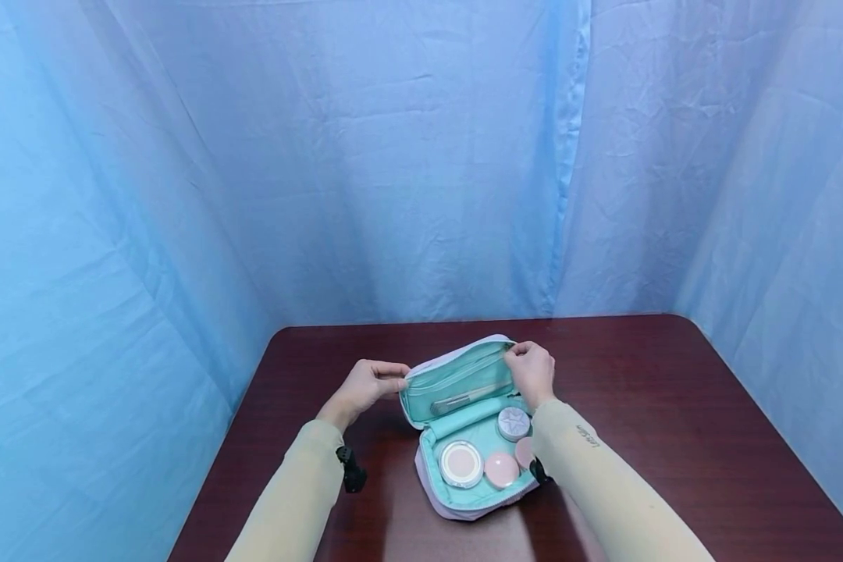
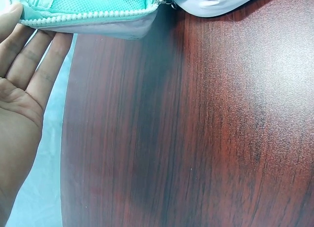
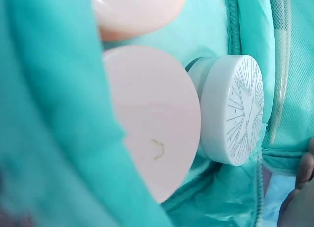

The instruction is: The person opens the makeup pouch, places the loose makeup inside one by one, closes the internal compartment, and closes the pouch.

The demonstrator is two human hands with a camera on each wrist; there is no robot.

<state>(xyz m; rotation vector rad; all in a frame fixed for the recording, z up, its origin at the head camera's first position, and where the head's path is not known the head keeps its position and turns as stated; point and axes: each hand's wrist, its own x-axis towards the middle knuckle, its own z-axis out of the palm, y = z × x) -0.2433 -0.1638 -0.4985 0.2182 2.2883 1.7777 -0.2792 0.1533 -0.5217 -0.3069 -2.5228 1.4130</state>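
A lavender cosmetic bag with mint lining stands unzipped on the table, its lid raised. My left hand pinches the lid's left corner, thumb inside and fingers behind it in the left wrist view. At the lid's upper right corner, my right hand grips the edge. Inside lie a round compact, a pink round container, another pink one partly behind my right sleeve, and a lidded jar with a star pattern. A makeup brush sits in the lid's mesh pocket.
The dark reddish wooden table has rounded far corners. Light blue curtains hang behind it and on both sides. A zipper pull hangs near the bag's hinge.
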